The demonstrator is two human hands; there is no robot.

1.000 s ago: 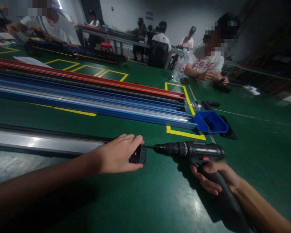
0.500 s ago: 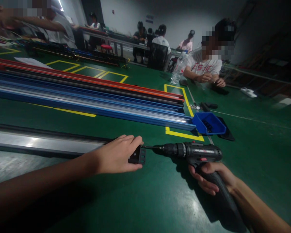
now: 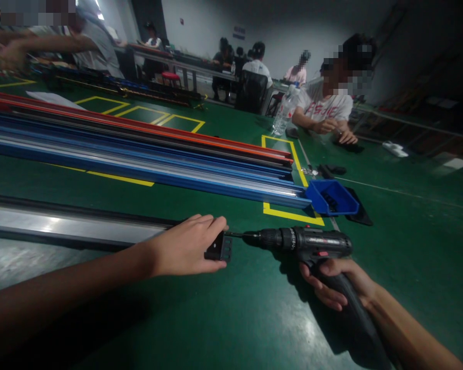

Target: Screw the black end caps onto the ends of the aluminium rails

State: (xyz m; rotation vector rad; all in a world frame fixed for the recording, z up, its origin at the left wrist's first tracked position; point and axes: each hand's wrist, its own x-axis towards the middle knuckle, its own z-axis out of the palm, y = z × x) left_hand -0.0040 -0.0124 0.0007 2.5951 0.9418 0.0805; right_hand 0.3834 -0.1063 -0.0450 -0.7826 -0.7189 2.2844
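Note:
My left hand (image 3: 195, 244) is wrapped over the right end of a long black and silver metal profile (image 3: 81, 224), where a black slotted end cap (image 3: 226, 247) shows past the fingers. In my right hand (image 3: 339, 288) is a black cordless drill (image 3: 316, 244), gripped by its handle and pointing left. Its long thin bit (image 3: 235, 234) reaches the end cap near my left fingertips. The exact spot where the tip meets the cap is hidden by my fingers.
Beyond lie long blue profiles (image 3: 177, 164) and an orange one (image 3: 196, 132) on the green table (image 3: 247, 318). A blue bin (image 3: 345, 200) with small dark parts sits at their right end. A water bottle (image 3: 281, 115) stands behind. A co-worker (image 3: 324, 110) sits across.
My hands, the drill and the profile stay nearly in place. The co-worker across has lowered one hand slightly, and the arms of the person at far left have shifted.

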